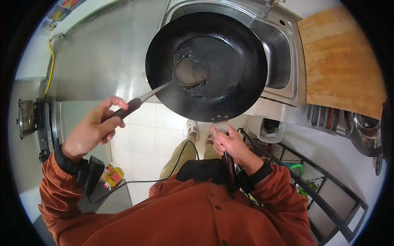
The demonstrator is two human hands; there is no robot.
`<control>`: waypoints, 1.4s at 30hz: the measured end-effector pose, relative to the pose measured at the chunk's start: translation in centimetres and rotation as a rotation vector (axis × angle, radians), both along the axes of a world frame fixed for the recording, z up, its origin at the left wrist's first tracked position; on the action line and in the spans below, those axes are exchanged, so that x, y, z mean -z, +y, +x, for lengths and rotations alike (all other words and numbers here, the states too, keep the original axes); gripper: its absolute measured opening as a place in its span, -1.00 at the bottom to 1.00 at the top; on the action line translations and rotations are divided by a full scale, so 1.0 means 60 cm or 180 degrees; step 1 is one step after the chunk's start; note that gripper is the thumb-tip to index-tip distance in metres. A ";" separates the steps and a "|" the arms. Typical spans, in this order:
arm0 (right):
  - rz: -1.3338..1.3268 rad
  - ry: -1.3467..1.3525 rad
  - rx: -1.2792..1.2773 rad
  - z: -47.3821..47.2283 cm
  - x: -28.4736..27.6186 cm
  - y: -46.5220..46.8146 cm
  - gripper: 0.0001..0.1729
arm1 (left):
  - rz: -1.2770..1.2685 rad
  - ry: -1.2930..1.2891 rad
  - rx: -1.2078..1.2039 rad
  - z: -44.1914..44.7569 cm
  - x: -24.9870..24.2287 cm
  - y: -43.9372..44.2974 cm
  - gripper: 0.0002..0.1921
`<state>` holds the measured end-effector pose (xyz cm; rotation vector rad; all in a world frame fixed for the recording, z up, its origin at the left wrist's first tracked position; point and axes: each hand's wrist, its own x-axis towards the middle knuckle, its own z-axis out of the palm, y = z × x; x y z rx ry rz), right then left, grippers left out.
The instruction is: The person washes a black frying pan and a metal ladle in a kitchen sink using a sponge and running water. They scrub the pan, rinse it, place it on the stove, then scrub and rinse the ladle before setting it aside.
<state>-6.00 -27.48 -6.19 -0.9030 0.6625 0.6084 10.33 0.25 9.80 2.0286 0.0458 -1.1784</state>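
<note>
A black wok [249, 77] is in front of me, partly over the stainless steel sink [280, 67]. Its dark handle [228, 166] points toward my body, and my right hand [232, 143] grips it near the metal neck. In my left hand [97, 127] is the dark handle of a metal spatula or ladle [155, 91]. The head of that utensil rests inside the wok, in a shallow pool of liquid [221, 67] covering the bottom. Light steam or haze blurs the near left side of the wok.
A stainless steel counter [101, 61] extends left of the wok. To the right, a wooden board [338, 61] stands beside the sink, above a rack of utensils. A black metal shelf [320, 187] is at my right. Oil bottles [114, 176] stand low at my left.
</note>
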 end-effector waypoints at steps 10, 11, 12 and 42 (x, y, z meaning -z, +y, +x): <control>-0.0098 0.0093 -0.0091 0.001 -0.004 -0.009 -0.87 | -0.0372 -0.0857 0.1250 -0.003 0.040 -0.002 -0.61; -0.0092 0.0089 -0.0117 0.001 -0.004 -0.010 -0.87 | -0.0379 -0.0690 0.1138 0.002 0.045 -0.012 -0.62; -0.0085 0.0088 -0.0145 0.001 -0.005 -0.010 -0.87 | -0.0407 -0.0578 0.1095 0.009 0.051 -0.026 -0.63; -0.0047 0.0145 0.0005 0.003 -0.017 0.002 -0.89 | -0.0939 -0.0608 0.0534 0.008 0.100 -0.171 -0.58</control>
